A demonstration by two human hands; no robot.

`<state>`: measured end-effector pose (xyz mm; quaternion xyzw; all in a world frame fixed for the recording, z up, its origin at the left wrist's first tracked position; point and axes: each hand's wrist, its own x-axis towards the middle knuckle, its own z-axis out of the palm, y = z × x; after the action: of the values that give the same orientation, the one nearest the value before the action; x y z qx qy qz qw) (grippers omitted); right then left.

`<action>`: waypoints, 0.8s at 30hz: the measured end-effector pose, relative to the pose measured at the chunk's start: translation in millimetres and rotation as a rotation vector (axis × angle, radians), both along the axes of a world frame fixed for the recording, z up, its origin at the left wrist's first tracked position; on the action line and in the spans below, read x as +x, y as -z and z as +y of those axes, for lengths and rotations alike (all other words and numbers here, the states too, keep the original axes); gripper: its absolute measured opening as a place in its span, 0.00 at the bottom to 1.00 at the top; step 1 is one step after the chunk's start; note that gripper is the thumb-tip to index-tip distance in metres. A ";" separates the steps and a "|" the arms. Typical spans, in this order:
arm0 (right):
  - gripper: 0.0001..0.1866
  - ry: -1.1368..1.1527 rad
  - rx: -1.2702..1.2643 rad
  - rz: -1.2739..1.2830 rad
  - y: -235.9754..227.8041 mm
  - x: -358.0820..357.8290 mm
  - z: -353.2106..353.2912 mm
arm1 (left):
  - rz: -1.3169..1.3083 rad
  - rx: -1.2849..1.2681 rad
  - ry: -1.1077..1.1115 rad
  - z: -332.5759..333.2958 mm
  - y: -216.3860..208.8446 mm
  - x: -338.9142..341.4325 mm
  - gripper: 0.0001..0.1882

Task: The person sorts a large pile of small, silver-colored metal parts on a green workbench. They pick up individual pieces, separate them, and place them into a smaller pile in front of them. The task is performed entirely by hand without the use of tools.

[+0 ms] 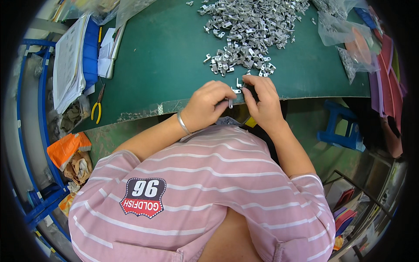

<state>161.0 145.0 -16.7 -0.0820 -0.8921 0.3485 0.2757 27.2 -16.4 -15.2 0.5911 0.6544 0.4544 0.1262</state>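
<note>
A large heap of small grey metal brackets [251,32] covers the far middle of the green table [152,56]. My left hand [208,104], with a silver bangle [183,123] on its wrist, is closed at the table's near edge. Its fingertips pinch a small metal bracket [231,104]. Close by on the right, my right hand [266,105] has thumb and forefinger bent around another small bracket, partly hidden by the fingers. Between the hands, a loose bracket [237,91] lies near the table edge, and one more [238,82] is just beyond it.
Yellow-handled pliers [97,109] lie at the table's left edge, near papers [72,61] and a blue bin [91,52]. Clear plastic bags [338,30] sit at the far right. A blue stool [340,124] stands on the floor to the right; blue racking [22,131] is at left.
</note>
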 end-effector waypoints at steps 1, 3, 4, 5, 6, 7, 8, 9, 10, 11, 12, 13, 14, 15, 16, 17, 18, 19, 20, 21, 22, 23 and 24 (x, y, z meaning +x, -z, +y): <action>0.17 -0.013 0.026 -0.008 1.4 -1.4 0.6 | 0.006 -0.005 -0.007 0.2 -1.4 1.7 0.16; 0.15 -0.009 0.032 -0.007 -0.6 -0.8 1.7 | 0.020 -0.016 -0.022 2.5 -7.4 7.6 0.18; 0.14 -0.008 0.024 -0.005 -2.2 0.1 2.2 | 0.042 -0.046 -0.101 4.4 -8.4 9.2 0.20; 0.13 -0.008 0.015 -0.003 -3.0 1.7 2.7 | 0.073 -0.066 -0.124 7.2 -7.8 10.6 0.20; 0.13 -0.036 0.026 -0.019 -2.0 5.4 3.7 | 0.104 -0.087 -0.147 11.0 -6.6 10.9 0.19; 0.12 -0.062 0.039 -0.035 -0.6 11.3 5.7 | 0.133 -0.106 -0.169 14.3 -5.2 9.4 0.18; 0.11 -0.089 0.051 -0.052 -0.3 16.2 7.7 | 0.205 -0.067 -0.130 16.5 2.3 5.7 0.15; 0.11 -0.149 0.059 -0.057 -2.8 19.7 9.6 | 0.168 -0.052 -0.106 16.9 4.3 4.4 0.14; 0.11 -0.208 0.067 -0.059 -5.7 22.9 11.9 | 0.133 -0.038 -0.082 17.1 5.9 3.7 0.13; 0.10 -0.267 0.074 -0.061 -7.3 24.4 13.3 | 0.098 -0.024 -0.058 17.2 6.6 2.9 0.13; 0.10 -0.267 0.010 -0.016 -6.4 23.0 12.8 | 0.078 0.004 -0.056 17.1 6.8 1.8 0.12; 0.11 -0.198 0.054 0.029 -5.9 19.8 12.9 | 0.058 0.031 -0.051 16.5 6.1 0.8 0.11; 0.11 -0.130 0.098 0.074 -4.9 13.7 14.5 | 0.039 0.057 -0.046 16.5 4.4 0.7 0.10; 0.11 -0.061 0.142 0.118 -4.0 6.3 15.6 | -0.008 0.018 -0.089 18.2 0.1 2.5 0.10; 0.13 0.029 0.197 0.132 -7.2 -4.6 14.6 | -0.054 -0.021 -0.132 21.8 -8.0 5.2 0.10; 0.14 0.031 0.255 0.135 -6.0 -11.1 17.2 | -0.099 -0.060 -0.176 25.1 -12.2 7.8 0.10; 0.15 0.033 0.314 0.138 -4.9 -16.5 19.9 | 0.008 -0.043 -0.170 29.3 -8.7 8.4 0.11; 0.15 0.033 0.371 0.141 -4.4 -20.6 21.3 | 0.116 -0.027 -0.167 33.6 -2.5 6.4 0.11; 0.16 0.008 0.382 0.134 -1.4 -19.9 23.9 | 0.223 -0.012 -0.163 35.3 2.1 4.9 0.12; 0.16 -0.031 0.358 0.121 -2.5 -16.1 25.3 | 0.219 -0.008 -0.126 33.8 4.2 3.7 0.14; 0.16 -0.075 0.333 0.106 -3.2 -9.1 25.8 | 0.211 -0.006 -0.095 31.4 6.5 3.1 0.16; 0.16 -0.118 0.307 0.091 -3.7 -1.9 25.8 | 0.203 -0.004 -0.062 29.1 6.7 2.2 0.18; 0.15 -0.113 0.220 0.098 -2.5 5.8 25.5 | 0.115 -0.058 -0.062 24.3 4.2 1.8 0.20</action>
<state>166.8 170.5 -14.2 0.0164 -0.9136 0.2672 0.3061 29.0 7.9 -19.4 0.5915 0.6916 0.4044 0.0913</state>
